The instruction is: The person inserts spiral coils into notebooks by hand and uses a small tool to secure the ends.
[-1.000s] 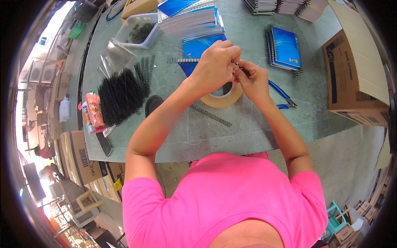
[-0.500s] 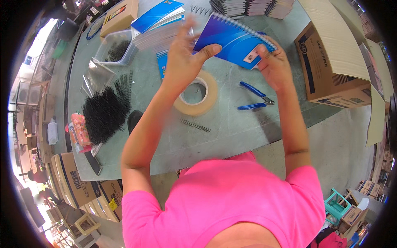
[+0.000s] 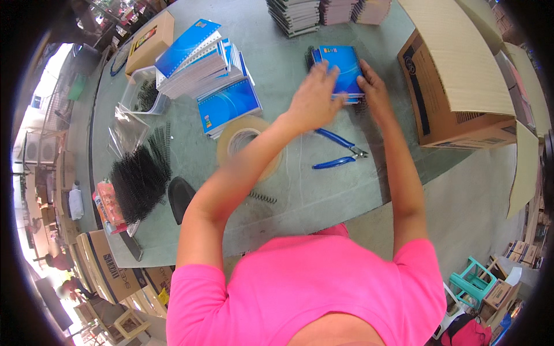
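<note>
A small stack of blue-covered spiral notebooks [image 3: 346, 64] lies on the table in front of me, its black coils at the left edge. My left hand [image 3: 314, 99] reaches over the lower left of the stack, slightly blurred, with fingers outstretched across the top cover. Against the right edge rests my right hand [image 3: 376, 92], its fingers extended and apart. Just nearer to me lie blue-handled cutting pliers [image 3: 340, 151], jaws to the right. My left forearm partly covers a big roll of tape [image 3: 231, 151] and a loose black spiral coil [image 3: 263, 197].
Unbound blue notebooks [image 3: 228, 106] are piled left of centre, beside a clear tub [image 3: 151, 95] of coils. A heap of black coils [image 3: 138, 181] sits at the left. Finished notebooks [image 3: 294, 16] stand stacked at the back. An open carton [image 3: 438, 98] occupies the right side.
The spiral notebook I held up between both hands is now down on the stack. Both hands have lowered onto it, the left one moving right. The view has shifted a little.
</note>
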Available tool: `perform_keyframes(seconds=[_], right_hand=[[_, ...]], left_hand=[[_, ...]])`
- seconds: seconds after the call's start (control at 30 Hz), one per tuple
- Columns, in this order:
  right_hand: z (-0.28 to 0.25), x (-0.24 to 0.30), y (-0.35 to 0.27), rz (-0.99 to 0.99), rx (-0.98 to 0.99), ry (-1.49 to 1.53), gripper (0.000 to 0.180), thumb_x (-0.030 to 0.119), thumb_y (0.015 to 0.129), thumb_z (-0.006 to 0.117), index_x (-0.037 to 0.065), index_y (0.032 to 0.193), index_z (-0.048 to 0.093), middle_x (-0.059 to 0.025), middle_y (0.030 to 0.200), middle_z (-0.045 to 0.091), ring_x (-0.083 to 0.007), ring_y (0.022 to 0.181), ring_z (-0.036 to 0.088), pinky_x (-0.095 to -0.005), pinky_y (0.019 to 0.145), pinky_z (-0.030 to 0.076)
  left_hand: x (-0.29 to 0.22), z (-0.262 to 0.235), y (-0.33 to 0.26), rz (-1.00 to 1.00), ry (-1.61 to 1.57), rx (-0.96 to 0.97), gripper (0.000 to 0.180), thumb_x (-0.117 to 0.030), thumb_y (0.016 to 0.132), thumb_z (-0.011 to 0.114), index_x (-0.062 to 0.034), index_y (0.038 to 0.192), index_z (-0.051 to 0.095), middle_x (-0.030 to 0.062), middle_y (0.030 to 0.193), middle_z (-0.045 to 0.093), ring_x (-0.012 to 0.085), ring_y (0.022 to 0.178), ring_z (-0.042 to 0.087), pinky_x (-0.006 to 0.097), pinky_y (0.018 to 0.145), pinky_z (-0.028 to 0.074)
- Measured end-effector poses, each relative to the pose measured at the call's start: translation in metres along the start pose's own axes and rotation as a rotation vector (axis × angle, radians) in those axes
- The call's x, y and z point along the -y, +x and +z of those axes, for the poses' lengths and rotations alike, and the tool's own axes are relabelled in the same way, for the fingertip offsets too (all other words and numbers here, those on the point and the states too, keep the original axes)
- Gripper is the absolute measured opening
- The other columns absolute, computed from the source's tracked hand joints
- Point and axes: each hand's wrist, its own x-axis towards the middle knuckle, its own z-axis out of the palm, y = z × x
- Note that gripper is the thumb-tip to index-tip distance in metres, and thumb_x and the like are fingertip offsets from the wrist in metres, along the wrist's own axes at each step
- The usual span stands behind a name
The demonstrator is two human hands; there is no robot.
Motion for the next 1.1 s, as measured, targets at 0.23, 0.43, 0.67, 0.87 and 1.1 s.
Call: perform_keyframes(seconds=[0.23, 0.43, 0.67, 0.87, 1.1], right_hand=[[0.006, 0.009, -0.015, -0.168, 0.027, -0.309, 0.053, -0.001, 0.081, 0.038, 0.002, 0.133, 0.041, -0.0195, 0.141, 0.034, -0.0283, 0.132, 0.032, -0.0330, 0.107, 0.024], [0.019, 0.019, -0.017, -0.397, -0.070, -0.653, 0.048, -0.002, 0.082, 0.042, 0.002, 0.130, 0.044, -0.0225, 0.141, 0.031, -0.0336, 0.133, 0.028, -0.0374, 0.108, 0.024], [0.076, 0.074, -0.027, -0.548, 0.049, -0.488, 0.036, 0.000, 0.083, 0.049, 0.008, 0.119, 0.056, -0.0134, 0.132, 0.048, -0.0296, 0.126, 0.041, -0.0368, 0.101, 0.035], [0.143, 0.079, -0.045, -0.594, 0.344, -0.406, 0.034, 0.003, 0.084, 0.053, 0.007, 0.117, 0.056, -0.0130, 0.126, 0.053, -0.0284, 0.124, 0.044, -0.0350, 0.100, 0.036], [0.147, 0.078, -0.055, -0.136, 0.353, 0.215, 0.043, 0.030, 0.079, 0.070, 0.001, 0.110, 0.059, -0.0137, 0.117, 0.058, -0.0188, 0.109, 0.053, -0.0319, 0.092, 0.042]], left_hand=[[0.012, 0.001, 0.008, -0.682, -0.647, 0.043, 0.089, -0.060, 0.085, 0.044, 0.0071, 0.138, 0.021, 0.0284, 0.142, 0.024, 0.0362, 0.134, 0.024, 0.035, 0.108, 0.020], [0.016, -0.016, -0.008, -0.395, -0.214, -0.044, 0.078, -0.050, 0.086, 0.052, 0.0011, 0.139, 0.026, 0.0273, 0.131, 0.042, 0.0365, 0.124, 0.039, 0.036, 0.103, 0.031], [0.083, -0.155, -0.124, -0.137, 0.406, 0.128, 0.034, -0.006, 0.076, 0.059, -0.0071, 0.110, 0.059, 0.0132, 0.099, 0.061, 0.0312, 0.097, 0.055, 0.040, 0.084, 0.044], [0.097, -0.153, -0.156, -0.075, 0.510, 0.046, 0.031, -0.009, 0.077, 0.060, -0.0048, 0.108, 0.058, 0.0122, 0.101, 0.063, 0.0308, 0.093, 0.057, 0.038, 0.081, 0.046], [0.041, -0.169, -0.161, -0.431, -0.397, -0.235, 0.021, -0.015, 0.088, 0.053, -0.0007, 0.101, 0.061, 0.0141, 0.090, 0.063, 0.0310, 0.081, 0.061, 0.035, 0.073, 0.048]])
